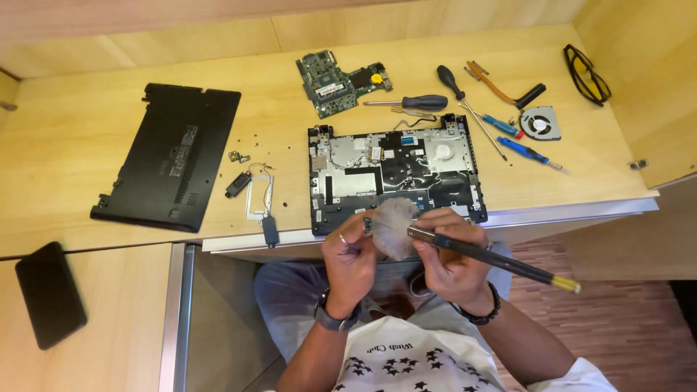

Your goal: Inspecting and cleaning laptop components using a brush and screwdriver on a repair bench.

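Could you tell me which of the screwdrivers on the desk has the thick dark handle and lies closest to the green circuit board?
The stubby dark-handled screwdriver, lying just right of the green circuit board. The blue-handled ones and the long thin black one lie further right, toward the fan.

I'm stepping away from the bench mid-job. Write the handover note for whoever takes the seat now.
Left hand: pinches a small green circuit board, held up in front of the desk edge.
Right hand: grips a soft dusting brush by its black handle, bristles against the board.
On the desk: opened laptop chassis, internals exposed; motherboard lying apart behind it; black bottom cover to the left; cooling fan and screwdrivers to the right; speaker pair with wires beside the chassis.
Done: cover, motherboard and fan are out.
Left: nothing is refitted yet.
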